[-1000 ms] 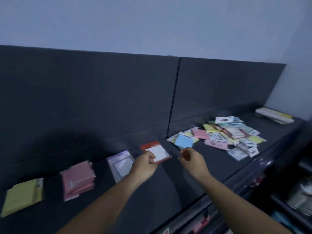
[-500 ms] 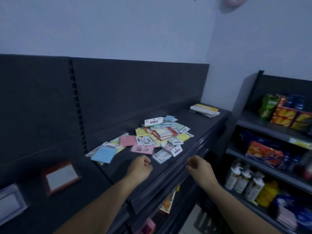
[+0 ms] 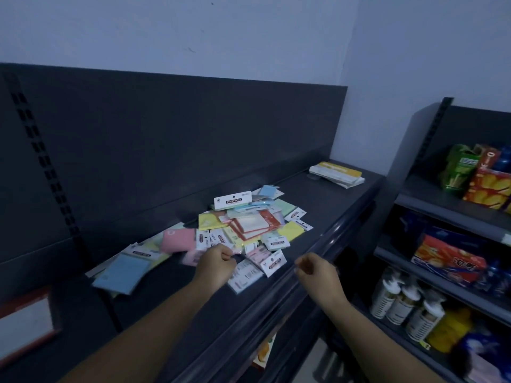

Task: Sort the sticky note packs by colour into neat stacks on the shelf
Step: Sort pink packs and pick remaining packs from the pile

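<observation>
A red pack (image 3: 26, 319) lies far to my left. A blue pack (image 3: 123, 270) sits just left of my left hand (image 3: 217, 265). That hand is curled at the pile (image 3: 249, 225). I cannot tell if it pinches one. My right hand (image 3: 315, 272) is an empty fist.

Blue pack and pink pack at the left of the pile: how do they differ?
The blue pack lies at the left end of the pile, nearest the camera; the pink pack sits further in, beside white-labelled packs. The blue pack looks larger in the picture than the pink pack. Both are plain coloured squares lying on the dark shelf.
</observation>
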Demonstrator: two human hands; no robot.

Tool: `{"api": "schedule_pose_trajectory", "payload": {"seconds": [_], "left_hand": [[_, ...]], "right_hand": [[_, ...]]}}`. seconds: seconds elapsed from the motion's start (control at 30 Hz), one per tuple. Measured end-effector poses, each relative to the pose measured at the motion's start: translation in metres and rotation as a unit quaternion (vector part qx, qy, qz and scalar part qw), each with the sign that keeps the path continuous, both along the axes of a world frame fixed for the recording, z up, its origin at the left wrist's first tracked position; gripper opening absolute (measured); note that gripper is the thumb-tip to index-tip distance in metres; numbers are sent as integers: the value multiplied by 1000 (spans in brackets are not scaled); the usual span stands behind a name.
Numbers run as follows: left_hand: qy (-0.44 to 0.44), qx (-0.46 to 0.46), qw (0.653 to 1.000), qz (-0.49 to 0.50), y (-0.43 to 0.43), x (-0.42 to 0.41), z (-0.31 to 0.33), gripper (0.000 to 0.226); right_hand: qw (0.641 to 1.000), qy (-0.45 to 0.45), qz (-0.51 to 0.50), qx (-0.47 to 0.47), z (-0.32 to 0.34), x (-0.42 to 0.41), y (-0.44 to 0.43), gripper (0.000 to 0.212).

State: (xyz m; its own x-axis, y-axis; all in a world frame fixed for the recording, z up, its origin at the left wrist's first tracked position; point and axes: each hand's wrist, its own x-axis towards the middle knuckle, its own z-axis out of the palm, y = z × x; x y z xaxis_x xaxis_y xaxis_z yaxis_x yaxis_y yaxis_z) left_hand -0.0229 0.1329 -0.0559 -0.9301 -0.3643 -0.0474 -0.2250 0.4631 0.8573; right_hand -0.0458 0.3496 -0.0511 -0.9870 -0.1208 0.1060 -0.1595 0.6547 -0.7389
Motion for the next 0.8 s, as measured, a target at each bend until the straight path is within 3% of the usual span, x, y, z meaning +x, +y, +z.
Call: {"api": "schedule_pose_trajectory", "payload": {"seconds": [0.37,0.57,0.67,0.8], "left_hand": [[7,38,999,33,-33,-93,-7,20],[38,56,997,39,-30,-116,-14,14],[88,-4,995,36,-24,-131,-10,19],[184,-197,963,33,-15,-154,-3,21]], "right_hand": [[999,-1,37,-18,1,-108,-47,14],[1000,-16,-4,-20,-6,-147,-48,9],[999,-35,-26,1,-10,-174,-49,14],[997,-68,-20,16,-23,-206,-58,25]]}}
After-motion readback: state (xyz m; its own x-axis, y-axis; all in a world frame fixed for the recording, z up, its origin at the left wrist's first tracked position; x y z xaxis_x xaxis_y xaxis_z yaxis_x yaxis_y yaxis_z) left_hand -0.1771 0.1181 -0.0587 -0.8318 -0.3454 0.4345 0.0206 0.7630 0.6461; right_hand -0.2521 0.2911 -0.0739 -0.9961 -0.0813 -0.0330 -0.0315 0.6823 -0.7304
